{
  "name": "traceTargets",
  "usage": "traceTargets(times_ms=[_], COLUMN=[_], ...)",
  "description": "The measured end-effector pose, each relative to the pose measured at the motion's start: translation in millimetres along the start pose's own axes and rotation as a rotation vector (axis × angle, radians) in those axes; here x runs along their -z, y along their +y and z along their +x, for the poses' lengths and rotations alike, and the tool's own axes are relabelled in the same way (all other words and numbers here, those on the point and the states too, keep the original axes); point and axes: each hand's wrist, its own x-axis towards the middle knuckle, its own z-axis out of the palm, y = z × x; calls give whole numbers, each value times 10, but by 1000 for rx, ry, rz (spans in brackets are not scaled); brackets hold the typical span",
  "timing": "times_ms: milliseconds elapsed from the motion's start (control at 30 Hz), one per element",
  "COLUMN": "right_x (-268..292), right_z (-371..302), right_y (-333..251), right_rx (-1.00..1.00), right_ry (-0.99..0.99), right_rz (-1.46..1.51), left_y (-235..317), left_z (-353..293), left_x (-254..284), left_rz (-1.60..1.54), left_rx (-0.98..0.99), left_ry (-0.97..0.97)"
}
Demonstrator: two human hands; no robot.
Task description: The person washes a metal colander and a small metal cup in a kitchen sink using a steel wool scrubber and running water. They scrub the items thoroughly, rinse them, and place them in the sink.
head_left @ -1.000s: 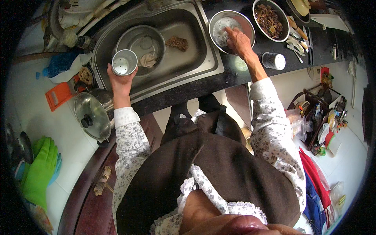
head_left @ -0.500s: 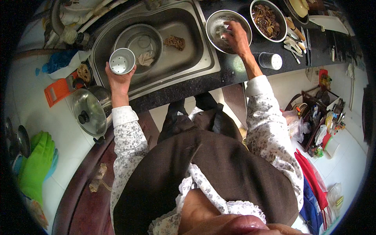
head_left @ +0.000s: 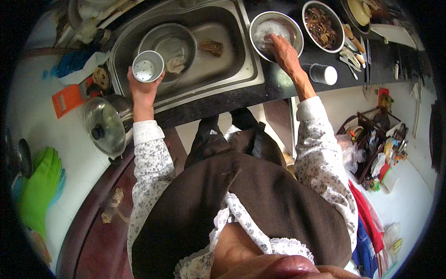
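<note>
My left hand (head_left: 143, 93) grips a small silver-coloured cup (head_left: 148, 67) with small dark holes in its bottom, mouth up, over the sink's near left part. My right hand (head_left: 285, 55) reaches into a metal bowl (head_left: 294, 31) on the counter, fingers bent down at whitish, foamy-looking stuff. Whether they pinch anything there is hidden. Beyond the left hand, a round metal basin (head_left: 186, 36) lies in the sink with a crumpled beige cloth or wad (head_left: 175, 65). Beside it is a brown fibrous scrubber (head_left: 210, 47).
Right of the bowl stands a bowl of brown sliced food (head_left: 320, 28). A ridged pale cup (head_left: 324, 74) lies near the counter's front edge. Spoons (head_left: 350, 58) and a knife (head_left: 368, 51) are farther right. Left of the sink stands a pot with a glass lid (head_left: 106, 125).
My right hand's fingers have shifted inside the bowl, and the whitish stuff shows more. The left hand still holds the cup, slightly higher in the picture. The whole view has shifted a little.
</note>
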Motion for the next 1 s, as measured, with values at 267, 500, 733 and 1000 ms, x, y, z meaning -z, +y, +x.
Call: traceTargets(times_ms=[267,500,733,1000], right_x=[42,142,235,-172], right_z=[76,208,308,248], right_y=[-13,-329,-313,65], right_rx=[-71,-420,-577,-654], right_ry=[5,96,31,318], right_rz=[196,882,884,1355], left_y=[-20,-53,-39,-30], left_z=[185,273,272,149], left_x=[93,325,288,119], left_rz=[-76,-160,-204,-142], left_rx=[58,68,81,20], left_ry=[-74,-213,-238,-201])
